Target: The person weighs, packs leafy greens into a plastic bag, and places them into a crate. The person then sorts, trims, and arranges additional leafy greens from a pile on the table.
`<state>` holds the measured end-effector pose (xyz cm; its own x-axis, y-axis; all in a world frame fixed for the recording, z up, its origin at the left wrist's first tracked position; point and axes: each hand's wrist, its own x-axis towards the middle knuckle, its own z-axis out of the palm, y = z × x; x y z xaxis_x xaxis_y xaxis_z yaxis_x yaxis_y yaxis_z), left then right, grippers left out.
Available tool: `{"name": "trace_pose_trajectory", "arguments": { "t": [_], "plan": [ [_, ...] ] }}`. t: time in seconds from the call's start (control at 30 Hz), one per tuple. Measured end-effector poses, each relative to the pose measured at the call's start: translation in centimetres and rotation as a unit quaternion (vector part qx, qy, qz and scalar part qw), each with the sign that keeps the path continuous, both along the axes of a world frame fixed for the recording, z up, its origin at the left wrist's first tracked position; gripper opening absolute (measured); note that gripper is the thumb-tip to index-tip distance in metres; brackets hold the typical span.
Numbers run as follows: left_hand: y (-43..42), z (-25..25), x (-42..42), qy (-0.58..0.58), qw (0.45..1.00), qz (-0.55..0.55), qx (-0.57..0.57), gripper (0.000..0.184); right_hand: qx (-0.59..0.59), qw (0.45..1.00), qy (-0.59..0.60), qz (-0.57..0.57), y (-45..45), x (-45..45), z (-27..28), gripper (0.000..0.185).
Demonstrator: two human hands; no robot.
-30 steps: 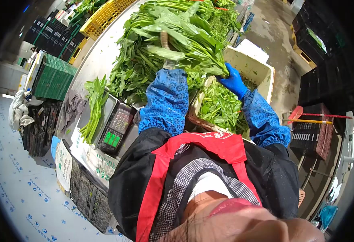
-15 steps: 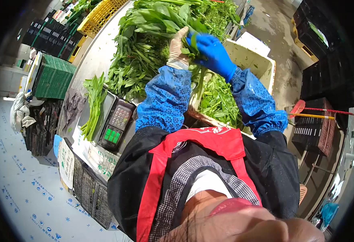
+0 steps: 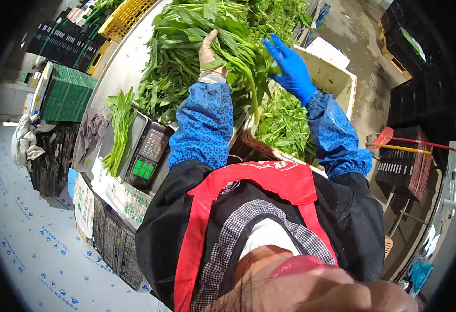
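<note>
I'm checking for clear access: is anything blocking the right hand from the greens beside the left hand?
Nothing visible does. The right hand is open next to the greens by the left hand, with no other object between; the bin appears to lie below the right hand.

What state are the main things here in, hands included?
Left hand: pale-gloved, against leafy greens, grip unclear
Right hand: blue-gloved, open
Leafy greens: heaped on table
Pale bin: uncovered, holding loose greens
Small bunch: lying beside keypad
Gray cloth: crumpled
Green crates: stacked
Red apron: worn
</note>
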<state>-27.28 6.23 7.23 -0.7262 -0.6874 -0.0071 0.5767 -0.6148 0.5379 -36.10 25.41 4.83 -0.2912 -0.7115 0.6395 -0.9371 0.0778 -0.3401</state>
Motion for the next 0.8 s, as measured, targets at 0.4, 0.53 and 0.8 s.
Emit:
{"name": "trace_pose_trajectory", "arguments": {
  "t": [0.4,0.53,0.8],
  "plan": [
    [-0.1,2.3,2.0,0.049,0.997,-0.014,0.051,0.024,0.119,0.990,0.028,-0.077,2.5,0.5,-2.9,0.037],
    [0.4,1.4,1.4,0.047,0.997,-0.022,0.054,0.024,0.074,0.996,0.028,-0.044,1.0,2.1,-2.0,0.041],
    [-1.2,2.0,2.8,0.058,0.996,0.000,0.062,0.024,0.242,0.967,0.028,-0.071,3.0,-2.5,-9.3,0.034]
  ]
}}
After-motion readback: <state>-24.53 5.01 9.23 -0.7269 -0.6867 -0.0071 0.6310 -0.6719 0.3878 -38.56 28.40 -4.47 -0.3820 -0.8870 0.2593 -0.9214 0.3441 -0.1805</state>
